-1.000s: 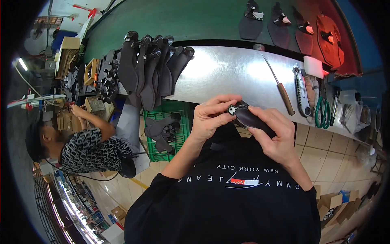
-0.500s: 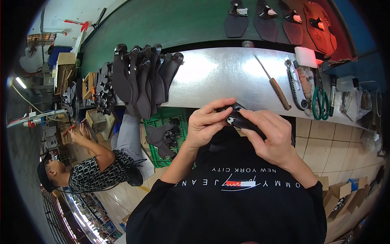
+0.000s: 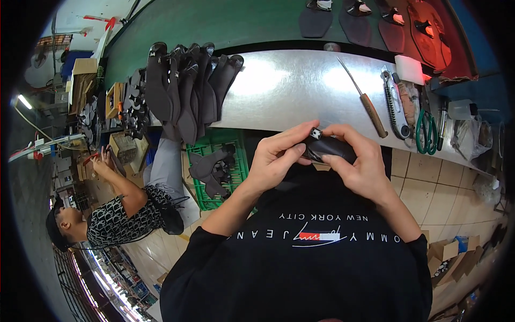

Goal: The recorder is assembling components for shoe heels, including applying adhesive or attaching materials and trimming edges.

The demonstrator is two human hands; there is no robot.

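Between both hands, close in front of my chest, is a dark sandal piece (image 3: 333, 148) with a glossy black part and a small white patch at its upper end. My left hand (image 3: 278, 160) pinches its left end between fingers and thumb. Wrapped over the other end, my right hand (image 3: 360, 162) has its thumb against the near side. Much of the piece is hidden by the fingers. Beyond my hands, at the left of the metal bench (image 3: 263, 94), dark sandal pieces (image 3: 188, 96) with shiny black straps stand bunched together.
An awl (image 3: 370, 110), a box cutter (image 3: 396, 104) and green-handled scissors (image 3: 426, 131) lie at the bench's right. More sandals (image 3: 315, 21) line the green surface (image 3: 252, 24) behind. A green crate (image 3: 206, 199) holds dark pieces below left. A co-worker (image 3: 120, 206) sits at left.
The sandal piece has been turned in my hands, its white patch now facing up at the top. My right fingers have shifted over its far side.
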